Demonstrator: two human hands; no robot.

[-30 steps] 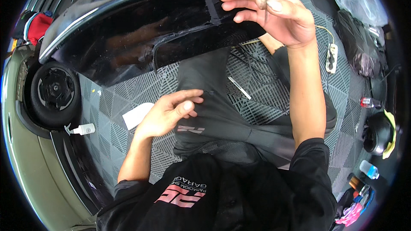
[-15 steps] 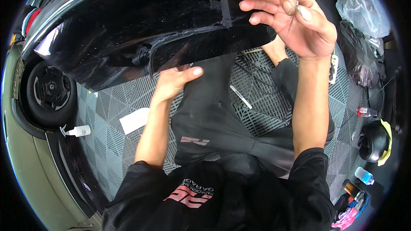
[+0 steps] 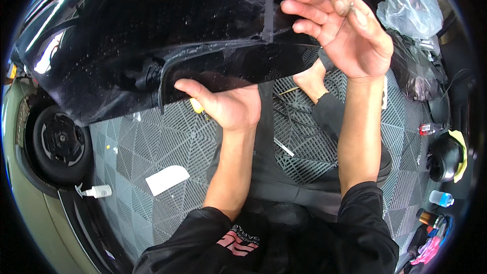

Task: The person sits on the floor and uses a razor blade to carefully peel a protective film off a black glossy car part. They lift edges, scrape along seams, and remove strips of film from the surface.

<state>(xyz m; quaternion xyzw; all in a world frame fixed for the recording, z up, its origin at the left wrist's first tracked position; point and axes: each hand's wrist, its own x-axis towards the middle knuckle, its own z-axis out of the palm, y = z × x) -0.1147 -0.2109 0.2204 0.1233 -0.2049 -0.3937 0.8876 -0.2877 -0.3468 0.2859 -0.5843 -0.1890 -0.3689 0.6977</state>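
Note:
A glossy black car body panel [image 3: 116, 35] with water drops on it spans the upper part of the view. A matte grey strip [image 3: 269, 7] runs down its surface, and a raised dark edge curves along its lower part. My left hand [image 3: 233, 109] grips the panel's lower edge. Its thumb lies across the front, and the other fingers are hidden behind the panel. In front of the panel's right end, my right hand [image 3: 355, 40] is raised palm inward. Its thumb and forefinger pinch something too small to make out, while the other fingers are loosely bent.
Grey floor tiles [image 3: 132, 162] hold a white card [image 3: 167, 180], a spray bottle [image 3: 96, 191] and a thin white stick [image 3: 283, 147]. A yellow object [image 3: 198, 105] shows below the panel. Cables lie by my bare foot [image 3: 310, 80]. Plastic bags [image 3: 413, 5] and bottles line the right side.
My left hand has shifted right and lower along the panel's edge, its thumb now pointing left. The right hand keeps its pinch, almost in place. The view has shifted slightly.

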